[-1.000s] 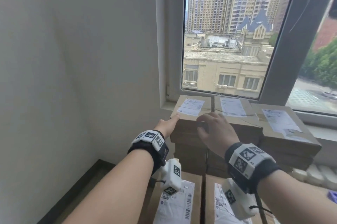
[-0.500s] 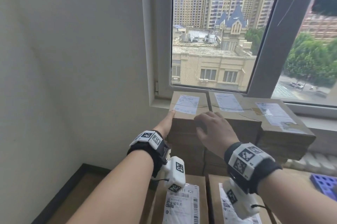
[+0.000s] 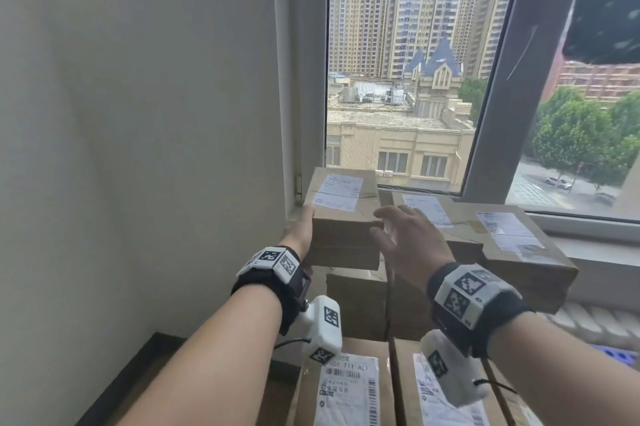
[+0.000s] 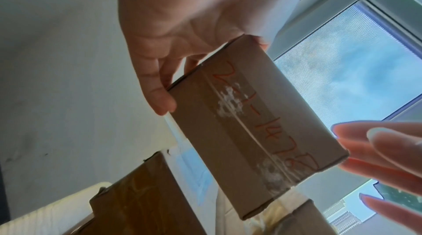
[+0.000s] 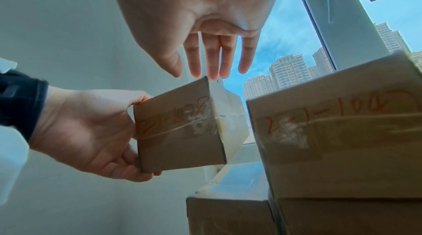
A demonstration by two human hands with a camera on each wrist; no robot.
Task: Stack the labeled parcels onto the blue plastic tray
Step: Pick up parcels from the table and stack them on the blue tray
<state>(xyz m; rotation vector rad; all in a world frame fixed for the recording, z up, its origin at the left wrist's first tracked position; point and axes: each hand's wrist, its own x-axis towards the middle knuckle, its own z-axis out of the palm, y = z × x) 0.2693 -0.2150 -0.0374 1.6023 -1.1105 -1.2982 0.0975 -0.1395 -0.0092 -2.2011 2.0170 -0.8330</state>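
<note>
Top parcel (image 3: 343,217), grasped at its near-left end by left hand (image 3: 298,235); right hand (image 3: 408,245), fingers released, best closed on the opposite end before the parcel is carried level to the blue tray (image 3: 620,354)

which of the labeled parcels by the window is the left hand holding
The leftmost parcel, next to the wall. The left hand grips its left end and it sits raised; the other parcels lie untouched.
</note>
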